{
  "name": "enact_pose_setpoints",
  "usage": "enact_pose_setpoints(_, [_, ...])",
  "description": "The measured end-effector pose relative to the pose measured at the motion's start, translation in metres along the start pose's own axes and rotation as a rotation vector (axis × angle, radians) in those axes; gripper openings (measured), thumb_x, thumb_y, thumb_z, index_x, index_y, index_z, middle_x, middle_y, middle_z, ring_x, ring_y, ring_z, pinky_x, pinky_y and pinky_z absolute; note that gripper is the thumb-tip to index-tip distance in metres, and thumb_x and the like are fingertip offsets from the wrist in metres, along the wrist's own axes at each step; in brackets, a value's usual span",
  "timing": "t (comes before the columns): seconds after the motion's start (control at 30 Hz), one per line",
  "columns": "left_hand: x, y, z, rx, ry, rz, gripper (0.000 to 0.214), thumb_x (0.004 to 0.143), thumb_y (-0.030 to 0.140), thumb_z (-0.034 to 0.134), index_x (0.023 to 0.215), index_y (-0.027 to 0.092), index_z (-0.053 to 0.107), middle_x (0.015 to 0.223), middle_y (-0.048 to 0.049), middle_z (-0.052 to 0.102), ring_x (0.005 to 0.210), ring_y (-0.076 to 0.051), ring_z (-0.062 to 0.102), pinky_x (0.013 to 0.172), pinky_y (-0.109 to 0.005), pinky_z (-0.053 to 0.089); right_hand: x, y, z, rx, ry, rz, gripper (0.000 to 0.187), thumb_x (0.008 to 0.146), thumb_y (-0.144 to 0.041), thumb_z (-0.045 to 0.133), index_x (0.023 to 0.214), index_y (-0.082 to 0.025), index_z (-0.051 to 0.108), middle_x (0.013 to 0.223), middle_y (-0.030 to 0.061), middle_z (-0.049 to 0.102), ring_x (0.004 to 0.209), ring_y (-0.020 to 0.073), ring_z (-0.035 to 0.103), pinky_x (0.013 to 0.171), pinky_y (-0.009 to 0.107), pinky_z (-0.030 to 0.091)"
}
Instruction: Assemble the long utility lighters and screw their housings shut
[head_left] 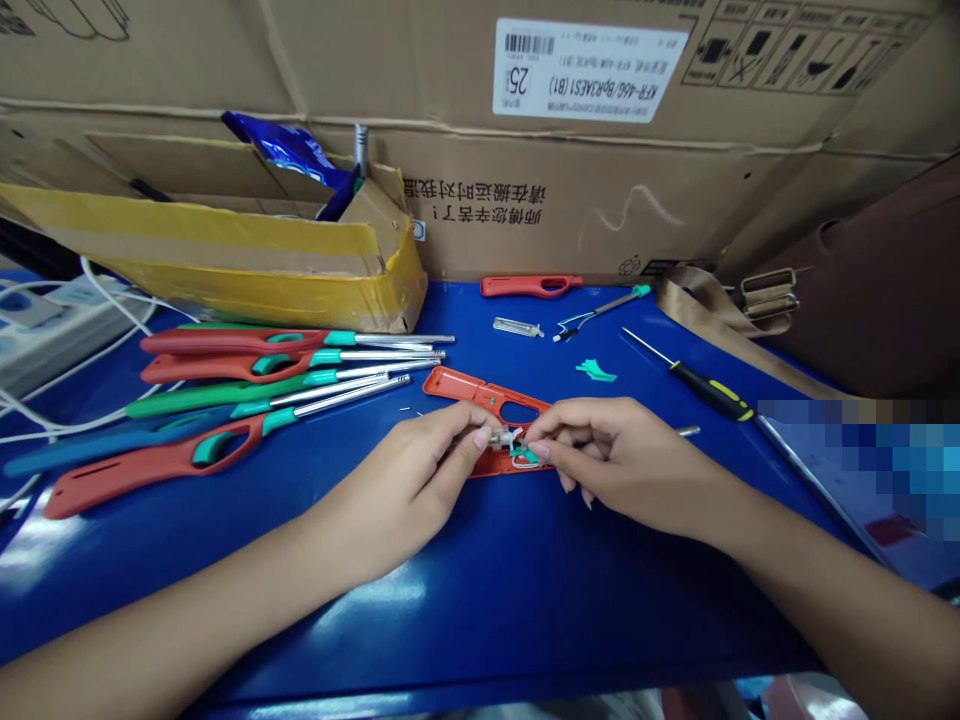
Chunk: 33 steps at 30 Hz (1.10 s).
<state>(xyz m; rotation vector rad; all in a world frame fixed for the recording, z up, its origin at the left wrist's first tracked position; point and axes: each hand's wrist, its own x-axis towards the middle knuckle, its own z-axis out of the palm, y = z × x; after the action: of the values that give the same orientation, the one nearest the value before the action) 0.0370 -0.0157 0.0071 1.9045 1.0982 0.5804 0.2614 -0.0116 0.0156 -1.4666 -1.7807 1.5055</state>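
My left hand [420, 475] pinches a small clear fuel tank [499, 438] with a white tip. Across from it, the fingers of my right hand [619, 450] are closed at the tank's white end, and whatever they grip is hidden. Beneath both hands lie the opened orange-red shell halves [480, 388] of a gas lighter. A green trigger piece [523, 455] and a white wire show in the lower half. A metal tip [688, 431] sticks out beyond my right hand.
Several assembled lighters [232, 440] lie at left before a taped carton [300, 260]. Behind are a red shell half [529, 286], another clear tank [517, 327], a wired metal tube [604, 310] and green pieces [596, 371]. A screwdriver [709, 388] and strap [720, 325] lie at right.
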Motion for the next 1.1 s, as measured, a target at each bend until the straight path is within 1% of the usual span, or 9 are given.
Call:
enact_pose_setpoints(0.1, [-0.0005, 0.0005, -0.0005, 0.009, -0.010, -0.009, 0.025, 0.107, 0.034, 0.042, 0.103, 0.021, 0.063, 0.091, 0.0018, 0.069, 0.081, -0.015, 0.062, 0.075, -0.026, 0.045, 0.0015, -0.0016, -0.0003, -0.012, 0.025, -0.017, 0.012, 0.091, -0.029, 0.063, 0.088, -0.019, 0.069, 0.060, -0.0042, 0.057, 0.049, 0.0085, 0.052, 0.045, 0.020, 0.040])
enact_pose_setpoints(0.27, [-0.0003, 0.0011, -0.0002, 0.043, -0.027, -0.001, 0.024, 0.106, 0.033, 0.043, 0.102, 0.021, 0.064, 0.094, 0.0011, 0.070, 0.082, -0.015, 0.064, 0.076, -0.026, 0.046, 0.0015, 0.0028, 0.0007, -0.014, 0.006, -0.042, 0.015, 0.094, -0.034, 0.062, 0.089, -0.020, 0.067, 0.063, -0.0035, 0.060, 0.057, 0.0105, 0.058, 0.053, 0.021, 0.047])
enact_pose_setpoints(0.33, [-0.0002, 0.0011, 0.0004, 0.046, -0.035, 0.007, 0.025, 0.106, 0.033, 0.043, 0.101, 0.021, 0.064, 0.095, 0.0005, 0.071, 0.083, -0.015, 0.065, 0.077, -0.025, 0.047, 0.0012, 0.0050, 0.0016, -0.020, 0.003, -0.048, 0.016, 0.095, -0.035, 0.061, 0.090, -0.021, 0.066, 0.064, -0.0032, 0.061, 0.059, 0.0111, 0.059, 0.055, 0.022, 0.048])
enact_pose_setpoints(0.63, [-0.0006, 0.0013, 0.0005, 0.068, -0.032, 0.024, 0.025, 0.106, 0.032, 0.042, 0.103, 0.021, 0.064, 0.096, -0.0010, 0.072, 0.083, -0.017, 0.066, 0.075, -0.026, 0.049, 0.0007, 0.0037, -0.0005, -0.042, -0.004, -0.038, 0.013, 0.094, -0.031, 0.060, 0.088, -0.020, 0.066, 0.066, -0.0025, 0.060, 0.059, 0.0115, 0.059, 0.053, 0.022, 0.046])
enact_pose_setpoints(0.77, [-0.0012, 0.0006, 0.0004, 0.054, -0.034, 0.025, 0.025, 0.107, 0.032, 0.042, 0.101, 0.021, 0.064, 0.093, 0.0007, 0.071, 0.082, -0.015, 0.065, 0.075, -0.025, 0.047, 0.0008, 0.0037, -0.0001, -0.063, 0.005, -0.041, 0.013, 0.093, -0.029, 0.060, 0.086, -0.021, 0.066, 0.066, -0.0029, 0.059, 0.057, 0.0109, 0.057, 0.051, 0.022, 0.044])
enact_pose_setpoints(1.0, [-0.0002, 0.0005, 0.0007, 0.043, -0.043, 0.017, 0.024, 0.107, 0.033, 0.044, 0.101, 0.022, 0.064, 0.093, 0.0025, 0.070, 0.082, -0.014, 0.064, 0.075, -0.024, 0.045, 0.0012, 0.0030, -0.0013, -0.082, -0.008, -0.060, 0.013, 0.094, -0.028, 0.059, 0.087, -0.020, 0.067, 0.067, -0.0029, 0.060, 0.058, 0.0102, 0.057, 0.052, 0.022, 0.045])
enact_pose_setpoints(1.1, [-0.0007, -0.0001, 0.0005, 0.050, -0.049, 0.018, 0.025, 0.107, 0.034, 0.043, 0.101, 0.022, 0.064, 0.092, 0.0028, 0.069, 0.082, -0.014, 0.064, 0.074, -0.025, 0.044, 0.0018, 0.0023, -0.0018, -0.098, -0.002, -0.068, 0.013, 0.094, -0.027, 0.060, 0.086, -0.020, 0.068, 0.066, -0.0030, 0.059, 0.057, 0.0102, 0.055, 0.052, 0.022, 0.043])
